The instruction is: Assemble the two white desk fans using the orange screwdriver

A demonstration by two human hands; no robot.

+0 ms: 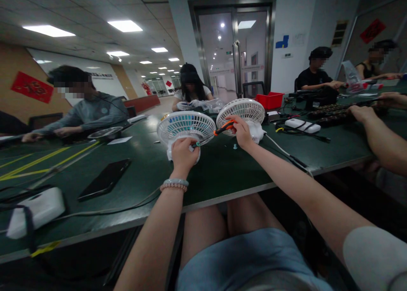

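Observation:
My left hand [183,152] is closed around the base of a small white fan [186,127] with blue blades, standing on the dark green table [222,172]. My right hand [241,132] grips an orange-handled screwdriver [224,127] whose tip points left at that fan's grille. Just behind my right hand stands a second white fan [242,110]. A small pale part [235,146] lies on the table between my hands.
A black phone [105,179] and a white box with a cable [38,208] lie at the left. A white power bank [302,125], black cables and a red bin [270,100] sit to the right. Another person's arms [378,134] reach in from the right; several people sit around the table.

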